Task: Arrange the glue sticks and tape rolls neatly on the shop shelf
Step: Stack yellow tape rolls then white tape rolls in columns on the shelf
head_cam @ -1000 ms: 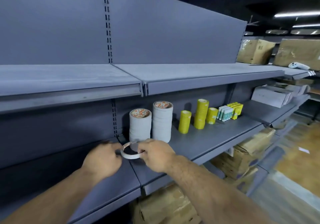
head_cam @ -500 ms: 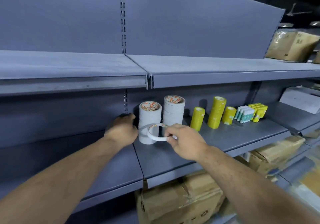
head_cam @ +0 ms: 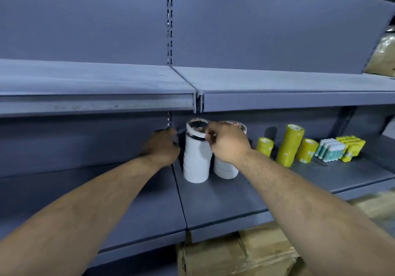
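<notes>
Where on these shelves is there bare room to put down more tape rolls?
Bare: the front strip of the shelf before the white stacks and yellow stacks; the panel left of the left hand; the upper shelf. Crowded: the back row from the white stacks to the glue packs.

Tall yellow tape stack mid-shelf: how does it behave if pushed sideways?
Probably tippy: the tall yellow stack is much taller than wide and stands free. Its bands suggest separate rolls, which may shear apart rather than slide together. Fallen rolls could roll along the flat shelf.
</notes>
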Motion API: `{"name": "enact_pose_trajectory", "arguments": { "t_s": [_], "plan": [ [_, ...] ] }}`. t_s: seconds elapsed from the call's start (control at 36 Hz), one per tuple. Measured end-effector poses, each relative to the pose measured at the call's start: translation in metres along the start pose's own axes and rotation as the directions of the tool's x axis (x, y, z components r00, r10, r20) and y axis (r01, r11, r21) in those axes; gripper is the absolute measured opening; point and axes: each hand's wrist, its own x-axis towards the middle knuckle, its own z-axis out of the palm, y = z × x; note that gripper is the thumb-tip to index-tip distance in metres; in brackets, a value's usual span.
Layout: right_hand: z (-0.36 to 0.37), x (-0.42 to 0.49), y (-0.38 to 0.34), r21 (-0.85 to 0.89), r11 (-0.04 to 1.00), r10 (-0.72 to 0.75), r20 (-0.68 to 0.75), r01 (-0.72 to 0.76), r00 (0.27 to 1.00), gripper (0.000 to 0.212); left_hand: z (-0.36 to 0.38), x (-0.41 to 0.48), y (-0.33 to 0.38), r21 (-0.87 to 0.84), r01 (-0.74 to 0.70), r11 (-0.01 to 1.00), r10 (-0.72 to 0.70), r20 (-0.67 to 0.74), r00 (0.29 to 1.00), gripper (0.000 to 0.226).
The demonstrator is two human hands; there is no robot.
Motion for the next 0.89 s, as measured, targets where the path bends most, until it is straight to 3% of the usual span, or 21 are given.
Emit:
{"name": "enact_pose_trajectory", "arguments": {
  "t_s": [0.08,0.17,0.28,0.39,0.56,0.89],
  "plan": [
    [0.002,0.014,-0.002,-0.016,0.999,0.053,0.056,-0.052,0.997,0.011,-0.002,0.008,0.005,-0.051,-0.004,0.999,0.002,-0.027,1.0,0.023],
    [0.006,0.023,-0.003,-0.034,0.996,0.083,0.076,-0.081,0.994,0.02,0.002,0.019,0.008,-0.161,0.021,0.987,-0.03,-0.054,0.998,0.019],
    [0.01,0.029,-0.001,-0.071,0.996,0.068,0.123,-0.06,0.99,0.031,0.013,0.031,0.007,-0.362,0.084,0.928,-0.084,0.014,0.996,0.012],
    [0.014,0.031,0.003,-0.068,0.996,0.057,0.124,-0.049,0.991,0.033,0.023,0.037,0.007,-0.478,0.046,0.877,-0.015,0.068,0.998,0.021],
    [0.019,0.032,0.008,-0.029,0.998,0.051,0.134,-0.048,0.99,0.03,0.034,0.043,0.01,-0.5,0.022,0.865,0.029,0.094,0.995,0.052],
    [0.019,0.031,0.01,-0.019,1.0,0.018,0.15,-0.016,0.989,0.024,0.042,0.044,0.015,-0.479,0.035,0.877,-0.003,0.068,0.998,0.042]
  ]
}}
